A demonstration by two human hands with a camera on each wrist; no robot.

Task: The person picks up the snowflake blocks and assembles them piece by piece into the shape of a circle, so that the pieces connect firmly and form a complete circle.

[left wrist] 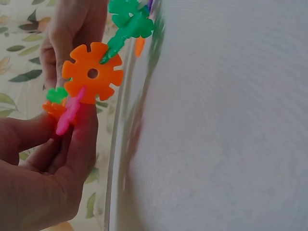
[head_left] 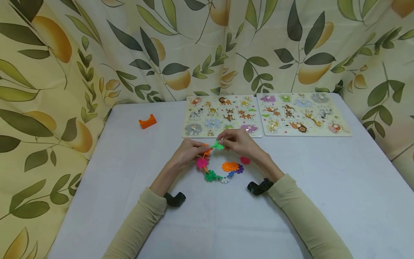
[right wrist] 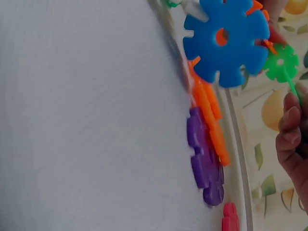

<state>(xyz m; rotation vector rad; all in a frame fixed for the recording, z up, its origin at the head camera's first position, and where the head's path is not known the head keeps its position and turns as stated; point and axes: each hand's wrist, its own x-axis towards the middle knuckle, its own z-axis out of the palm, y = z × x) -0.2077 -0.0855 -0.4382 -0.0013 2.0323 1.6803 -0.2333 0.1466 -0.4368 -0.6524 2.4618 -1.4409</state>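
Observation:
Between my hands runs a curved chain of notched plastic discs joined edge to edge. My left hand (head_left: 187,154) pinches its upper left end, by an orange disc and a pink disc (head_left: 202,163). With thumb and fingertips, my right hand (head_left: 240,142) holds a light green disc (head_left: 218,145) at the chain's top end. Further along come a dark green disc (head_left: 210,175), a white disc (head_left: 225,180), a blue disc (right wrist: 226,43), orange discs (head_left: 229,166) and a purple disc (right wrist: 204,154). A red-pink disc (head_left: 245,160) lies near the purple one, under my right wrist.
Two animal puzzle boards, one on the left (head_left: 203,117) and one on the right (head_left: 284,118), lie side by side along the back of the white-covered table (head_left: 207,230). An orange notched block (head_left: 147,122) sits at the back left. Patterned curtain (head_left: 194,46) hangs behind.

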